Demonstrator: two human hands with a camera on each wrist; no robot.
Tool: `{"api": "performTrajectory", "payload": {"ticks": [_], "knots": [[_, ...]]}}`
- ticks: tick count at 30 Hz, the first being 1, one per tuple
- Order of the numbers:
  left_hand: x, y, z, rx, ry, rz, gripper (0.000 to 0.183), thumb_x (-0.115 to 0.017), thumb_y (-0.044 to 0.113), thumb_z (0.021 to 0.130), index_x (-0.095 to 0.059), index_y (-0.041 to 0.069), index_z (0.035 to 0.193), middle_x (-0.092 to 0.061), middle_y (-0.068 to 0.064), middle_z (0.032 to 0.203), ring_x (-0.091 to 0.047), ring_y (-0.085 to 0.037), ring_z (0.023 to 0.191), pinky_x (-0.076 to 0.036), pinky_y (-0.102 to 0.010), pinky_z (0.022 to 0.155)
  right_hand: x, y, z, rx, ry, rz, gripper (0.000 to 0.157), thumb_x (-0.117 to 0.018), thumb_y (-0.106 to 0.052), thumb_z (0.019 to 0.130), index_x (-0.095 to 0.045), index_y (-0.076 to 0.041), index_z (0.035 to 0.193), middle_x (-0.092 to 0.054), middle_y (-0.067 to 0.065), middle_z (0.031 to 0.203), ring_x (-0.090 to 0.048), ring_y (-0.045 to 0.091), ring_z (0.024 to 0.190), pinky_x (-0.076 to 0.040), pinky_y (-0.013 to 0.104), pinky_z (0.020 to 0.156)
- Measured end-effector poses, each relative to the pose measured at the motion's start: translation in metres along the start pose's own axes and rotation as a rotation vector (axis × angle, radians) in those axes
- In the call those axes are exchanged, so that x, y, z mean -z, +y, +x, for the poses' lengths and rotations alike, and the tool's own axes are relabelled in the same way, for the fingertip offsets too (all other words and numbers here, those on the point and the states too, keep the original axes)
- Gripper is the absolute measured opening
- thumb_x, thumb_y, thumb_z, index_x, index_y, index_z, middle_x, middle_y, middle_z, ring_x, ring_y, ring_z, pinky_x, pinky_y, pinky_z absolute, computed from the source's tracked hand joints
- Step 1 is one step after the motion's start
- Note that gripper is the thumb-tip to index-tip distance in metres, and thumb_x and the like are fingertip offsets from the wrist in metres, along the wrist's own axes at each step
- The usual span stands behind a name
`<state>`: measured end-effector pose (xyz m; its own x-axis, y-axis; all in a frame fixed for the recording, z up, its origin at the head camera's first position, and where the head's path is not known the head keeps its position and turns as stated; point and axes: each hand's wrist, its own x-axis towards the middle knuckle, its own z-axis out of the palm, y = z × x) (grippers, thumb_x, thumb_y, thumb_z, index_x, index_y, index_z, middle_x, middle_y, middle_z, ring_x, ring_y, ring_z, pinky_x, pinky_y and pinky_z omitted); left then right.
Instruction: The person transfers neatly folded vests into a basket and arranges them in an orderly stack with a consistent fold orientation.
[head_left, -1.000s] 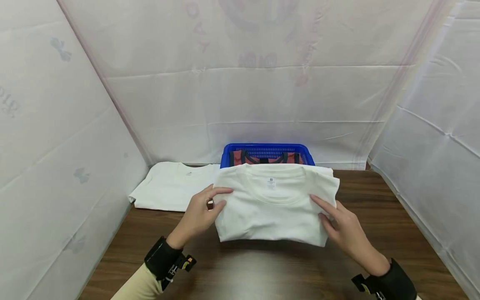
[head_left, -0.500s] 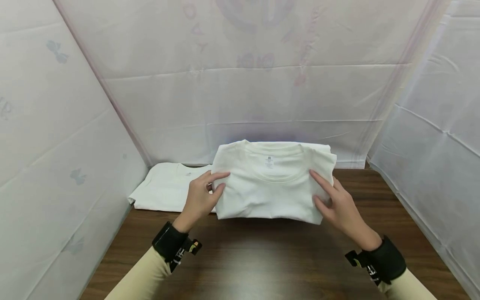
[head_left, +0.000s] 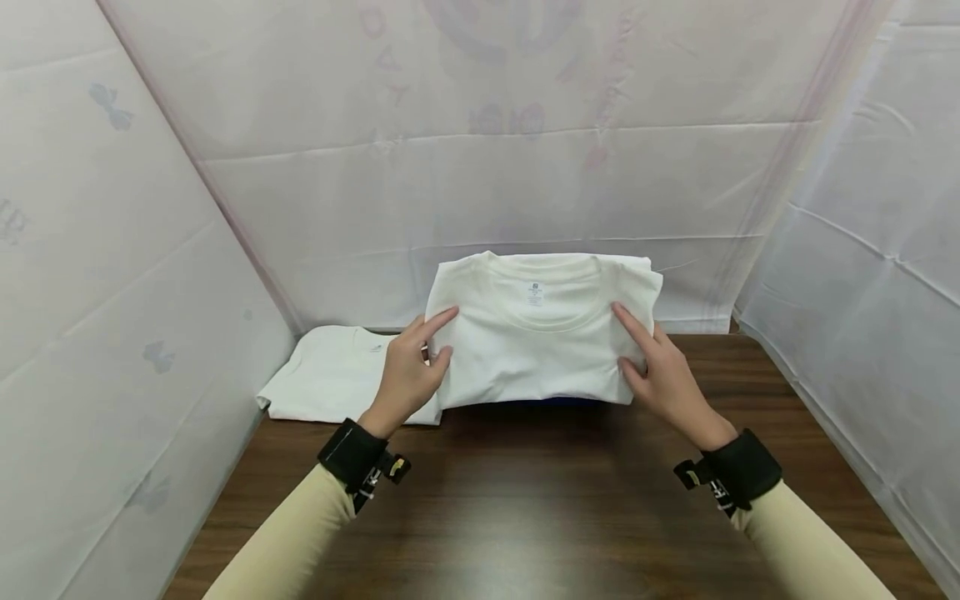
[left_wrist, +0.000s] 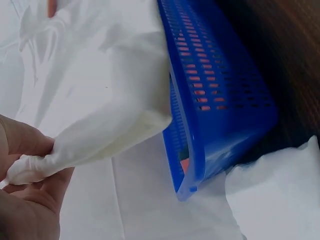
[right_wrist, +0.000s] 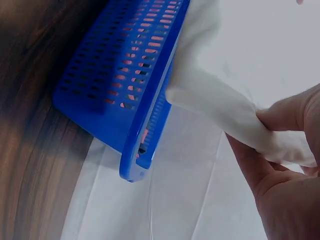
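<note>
A folded white T-shirt, its round neckline and small label facing up, is held level between both hands. My left hand pinches its left side, with the thumb and forefinger on top and other fingers beneath. On the opposite side my right hand grips the edge the same way. The shirt is over a blue basket, which the wrist views show just beneath it. Through the basket's slots reddish and dark cloth shows. In the head view the shirt hides nearly all of the basket.
A second folded white shirt lies on the dark wooden table, left of the basket. White sheeting hangs behind the table, with more sheeting along the right and left sides.
Both hands have carried the folded T-shirt away from the body, towards the back sheeting. It now covers the blue basket, whose rim and red-and-dark clothing showed behind it a second ago.
</note>
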<state>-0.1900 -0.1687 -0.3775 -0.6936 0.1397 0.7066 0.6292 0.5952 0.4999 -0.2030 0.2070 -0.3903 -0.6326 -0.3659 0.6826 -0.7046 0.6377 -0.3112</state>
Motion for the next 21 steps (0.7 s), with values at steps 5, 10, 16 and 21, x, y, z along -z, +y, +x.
{"api": "performTrajectory", "payload": {"ticks": [5, 10, 16, 21], "knots": [[-0.001, -0.007, 0.009, 0.005, 0.003, 0.003, 0.04, -0.066, -0.009, 0.09, -0.074, 0.006, 0.126, -0.061, -0.009, 0.083, -0.036, -0.012, 0.056, -0.04, -0.024, 0.053, -0.003, 0.004, 0.011, -0.009, 0.01, 0.005, 0.081, -0.066, 0.016, 0.087, -0.04, -0.011, 0.159, -0.039, 0.03, 0.155, -0.029, 0.006, 0.049, -0.035, 0.026, 0.052], [-0.004, -0.013, 0.017, 0.031, 0.033, 0.0, 0.035, -0.064, -0.008, 0.091, -0.077, 0.006, 0.12, -0.058, -0.005, 0.075, -0.033, -0.01, 0.051, -0.03, -0.025, 0.051, -0.007, 0.008, 0.022, -0.009, 0.012, 0.0, 0.078, -0.064, 0.017, 0.088, -0.042, -0.009, 0.157, -0.044, 0.03, 0.152, -0.033, 0.011, 0.054, -0.035, 0.029, 0.055], [-0.009, -0.018, 0.026, 0.064, 0.052, 0.002, 0.037, -0.062, -0.01, 0.09, -0.078, 0.006, 0.119, -0.056, -0.008, 0.072, -0.026, -0.004, 0.045, -0.026, -0.026, 0.047, -0.009, 0.014, 0.033, -0.001, 0.017, 0.014, 0.061, -0.064, 0.016, 0.088, -0.055, -0.002, 0.146, -0.063, 0.027, 0.127, -0.034, 0.014, 0.06, -0.032, 0.031, 0.056], [-0.012, -0.018, 0.034, 0.113, 0.019, 0.017, 0.036, -0.06, -0.009, 0.093, -0.077, 0.006, 0.121, -0.057, -0.008, 0.075, -0.025, -0.007, 0.046, -0.025, -0.027, 0.048, -0.009, 0.021, 0.04, -0.033, 0.008, 0.024, 0.046, -0.065, 0.015, 0.09, -0.066, 0.0, 0.133, -0.067, 0.023, 0.109, -0.03, 0.009, 0.056, -0.03, 0.03, 0.054]]}}
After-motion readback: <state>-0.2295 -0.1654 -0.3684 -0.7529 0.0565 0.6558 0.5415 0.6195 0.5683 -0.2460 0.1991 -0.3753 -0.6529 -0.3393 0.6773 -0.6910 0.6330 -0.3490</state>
